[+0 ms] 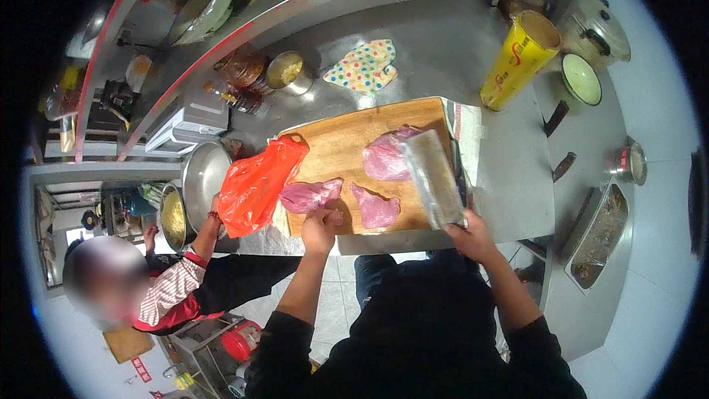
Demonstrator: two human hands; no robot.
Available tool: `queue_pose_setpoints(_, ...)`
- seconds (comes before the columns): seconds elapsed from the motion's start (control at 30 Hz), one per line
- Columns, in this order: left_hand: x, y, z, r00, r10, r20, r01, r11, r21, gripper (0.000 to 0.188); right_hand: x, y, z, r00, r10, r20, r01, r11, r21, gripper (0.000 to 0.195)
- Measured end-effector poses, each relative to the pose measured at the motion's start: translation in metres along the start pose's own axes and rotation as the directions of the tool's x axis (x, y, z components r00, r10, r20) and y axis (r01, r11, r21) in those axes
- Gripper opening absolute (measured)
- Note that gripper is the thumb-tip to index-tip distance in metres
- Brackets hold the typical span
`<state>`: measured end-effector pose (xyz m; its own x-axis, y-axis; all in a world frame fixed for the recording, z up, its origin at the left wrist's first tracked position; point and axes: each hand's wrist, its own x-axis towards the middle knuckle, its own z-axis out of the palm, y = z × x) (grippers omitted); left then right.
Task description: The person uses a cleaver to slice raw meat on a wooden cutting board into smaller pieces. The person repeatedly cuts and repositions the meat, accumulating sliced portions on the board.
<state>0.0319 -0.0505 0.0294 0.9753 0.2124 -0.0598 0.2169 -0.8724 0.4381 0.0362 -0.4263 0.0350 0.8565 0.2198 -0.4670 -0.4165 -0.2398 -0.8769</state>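
A wooden cutting board lies before me on the steel counter, bearing several pieces of raw meat. My left hand is at the board's near edge, its fingers on the lower side of the left piece of raw meat. A smaller meat piece rests just right of it. My right hand grips a broad cleaver by its handle end. The blade points away from me over the board's right side, overlapping the edge of a larger meat piece. A red plastic bag covers the board's left corner.
At left, a co-worker's hand is beside the bag and a steel basin. A dotted cloth and yellow cylindrical container stand farther back. Two dark knife handles show at right near a steel tray. A shelf overhangs the back.
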Motion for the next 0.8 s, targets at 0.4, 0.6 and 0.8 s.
queue_pose_setpoints(0.4, -0.005, -0.002, -0.006, 0.976, -0.197, 0.092, 0.210, 0.964, -0.162, 0.019, -0.051, 0.004, -0.040, 0.973, 0.211, -0.093, -0.197, 0.970, 0.141, 0.022)
queue_pose_setpoints(0.6, -0.005, 0.006, -0.021, 0.996, -0.056, 0.063, 0.049, 0.994, 0.099, 0.016, -0.045, 0.025, -0.027, 0.988, 0.117, -0.100, -0.113, 0.992, 0.048, 0.026)
queue_pose_setpoints(0.8, 0.010, 0.029, -0.012, 0.985, 0.150, 0.091, -0.163, 0.974, 0.157, 0.023, -0.040, 0.011, -0.031, 0.995, 0.073, -0.070, -0.072, 0.997, 0.013, 0.026)
